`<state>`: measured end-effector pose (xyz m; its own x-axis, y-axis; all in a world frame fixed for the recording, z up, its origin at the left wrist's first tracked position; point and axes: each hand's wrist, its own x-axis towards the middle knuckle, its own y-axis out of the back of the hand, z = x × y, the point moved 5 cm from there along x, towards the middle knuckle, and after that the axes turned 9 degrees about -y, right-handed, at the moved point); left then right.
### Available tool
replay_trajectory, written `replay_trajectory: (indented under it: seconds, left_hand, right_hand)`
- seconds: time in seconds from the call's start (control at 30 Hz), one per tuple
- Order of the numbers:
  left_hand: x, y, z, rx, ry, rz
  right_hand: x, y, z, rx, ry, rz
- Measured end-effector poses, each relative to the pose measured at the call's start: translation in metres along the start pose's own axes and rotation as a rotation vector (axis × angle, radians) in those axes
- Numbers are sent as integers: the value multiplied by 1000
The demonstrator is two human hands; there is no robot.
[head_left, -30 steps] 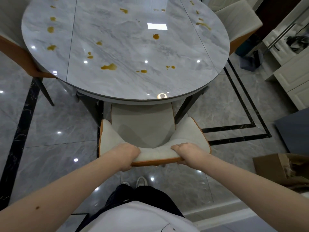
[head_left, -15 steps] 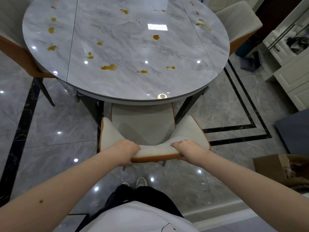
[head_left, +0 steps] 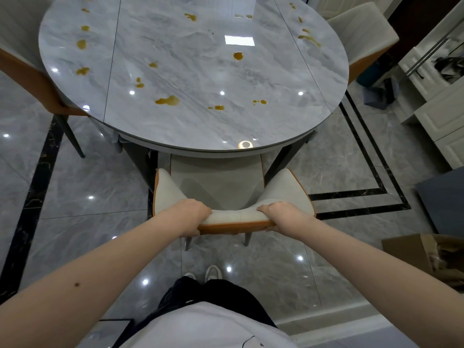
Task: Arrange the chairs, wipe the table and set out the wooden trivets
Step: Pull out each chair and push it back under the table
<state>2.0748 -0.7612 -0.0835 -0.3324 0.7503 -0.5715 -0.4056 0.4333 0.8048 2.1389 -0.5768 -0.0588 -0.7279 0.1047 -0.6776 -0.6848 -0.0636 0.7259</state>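
Evidently both hands, left hand (head_left: 194, 215) and right hand (head_left: 283, 215), gripped the chair (head_left: 236, 217) back at 6 o'clock of the stained counter (head_left: 251, 126); an even, straight push under it was advisable.

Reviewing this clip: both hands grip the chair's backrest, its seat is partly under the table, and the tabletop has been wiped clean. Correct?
Not quite. The head view shows the table unwiped: yellow-brown spills dot it. Otherwise right: left hand and right hand grip the chair backrest, seat partly under the table.

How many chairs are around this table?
3. One chair at the near edge, gripped by left hand and right hand; one at the left; one far right. More may sit beyond view.
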Motion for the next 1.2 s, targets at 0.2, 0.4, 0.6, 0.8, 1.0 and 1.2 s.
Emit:
replay_trajectory:
  seconds: [0.2,0.4,0.6,0.8,1.0,1.2]
  left_hand:
    - [-1,-1,1,-11,10,30]
    - [-3,-3,4,-1,8,16]
    - [-5,-9,5,-1,-2,36]
    - [-5,-7,7,16,2,30]
    - [-5,-7,7,11,15,27]
    - [-6,-6,5,-49,4,43]
  right_hand:
    - [-3,-3,3,66,8,14]
    - [2,-10,2,-6,-33,-29]
    - [0,-16,3,7,-19,-2]
    - [-1,-14,2,27,-5,19]
    - [-2,-14,2,47,7,61]
    - [-5,-11,3,69,25,65]
